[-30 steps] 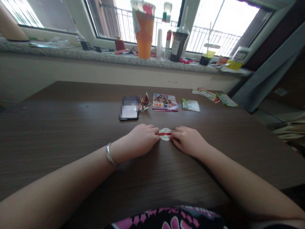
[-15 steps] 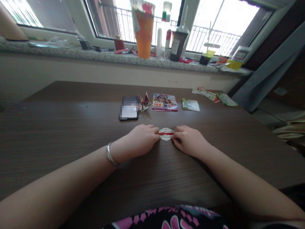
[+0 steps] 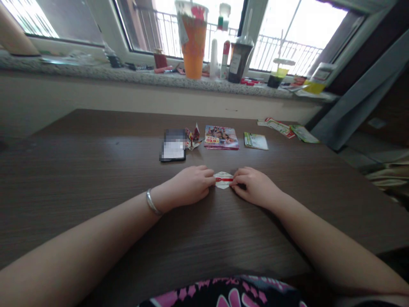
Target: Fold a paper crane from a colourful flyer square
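Observation:
A small folded paper, pale with a red stripe across its middle, lies on the brown table between my hands. My left hand, a silver bangle on its wrist, has its fingers closed on the paper's left end. At the right end, the thumb and fingers of my right hand pinch the paper. Both tips of the paper are hidden under my fingers. Beyond my left hand stands a folded paper crane, beside a dark phone-like device with a blurred screen.
Behind the hands lie a stack of printed leaflets and a smaller stack of green-and-white papers. More paper strips are at the table's back right. Cups, including a tall orange drink, and bottles line the stone windowsill.
My left hand and wrist have shifted slightly to the right along the paper. My right hand has barely moved, and the paper stays in place between them.

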The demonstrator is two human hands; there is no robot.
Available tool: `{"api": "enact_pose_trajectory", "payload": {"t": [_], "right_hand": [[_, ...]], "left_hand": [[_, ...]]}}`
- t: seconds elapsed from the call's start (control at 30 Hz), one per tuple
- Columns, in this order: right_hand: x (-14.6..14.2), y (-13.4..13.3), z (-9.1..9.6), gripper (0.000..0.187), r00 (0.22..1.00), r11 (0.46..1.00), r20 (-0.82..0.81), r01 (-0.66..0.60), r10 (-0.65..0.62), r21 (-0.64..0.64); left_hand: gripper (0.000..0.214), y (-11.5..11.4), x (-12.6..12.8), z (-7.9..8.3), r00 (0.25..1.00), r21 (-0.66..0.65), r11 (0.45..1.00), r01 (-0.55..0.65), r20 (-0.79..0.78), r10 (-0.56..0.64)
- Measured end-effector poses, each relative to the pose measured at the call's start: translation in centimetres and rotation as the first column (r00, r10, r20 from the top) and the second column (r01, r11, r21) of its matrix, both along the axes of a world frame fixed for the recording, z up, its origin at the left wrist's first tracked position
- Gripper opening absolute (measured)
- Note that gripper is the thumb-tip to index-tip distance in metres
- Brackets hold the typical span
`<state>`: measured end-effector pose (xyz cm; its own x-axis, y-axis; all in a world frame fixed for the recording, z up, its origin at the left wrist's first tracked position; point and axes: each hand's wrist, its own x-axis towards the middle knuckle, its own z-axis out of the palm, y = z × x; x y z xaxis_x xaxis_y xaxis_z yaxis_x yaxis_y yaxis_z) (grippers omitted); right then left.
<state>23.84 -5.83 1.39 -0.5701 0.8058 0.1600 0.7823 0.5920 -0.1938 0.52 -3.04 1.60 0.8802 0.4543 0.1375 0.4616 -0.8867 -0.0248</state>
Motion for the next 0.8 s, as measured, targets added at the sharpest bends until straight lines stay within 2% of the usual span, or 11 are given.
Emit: {"api": "enact_pose_trajectory", "payload": {"t": [0.17, 0.4, 0.8], "right_hand": [[0.2, 0.3, -0.1, 0.02, 0.999, 0.999, 0.033, -0.032, 0.031, 0.031], [0.4, 0.8, -0.6, 0.017, 0.998, 0.997, 0.021, -0.056, 0.055, 0.048], [0.1, 0.9, -1.3, 0.011, 0.993, 0.993, -0.081, 0.096, -0.09, 0.071]], "left_hand": [[0.022, -1.0, 0.8, -0.5, 0.998, 0.064, 0.996, -0.067, 0.015, 0.066], [0.033, -1.0, 0.9, -0.8, 0.999, 0.122, 0.991, -0.049, -0.005, 0.05], [0.027, -1.2, 0.9, -0.9, 0.998, 0.093, 0.994, -0.057, 0.027, 0.055]]}}
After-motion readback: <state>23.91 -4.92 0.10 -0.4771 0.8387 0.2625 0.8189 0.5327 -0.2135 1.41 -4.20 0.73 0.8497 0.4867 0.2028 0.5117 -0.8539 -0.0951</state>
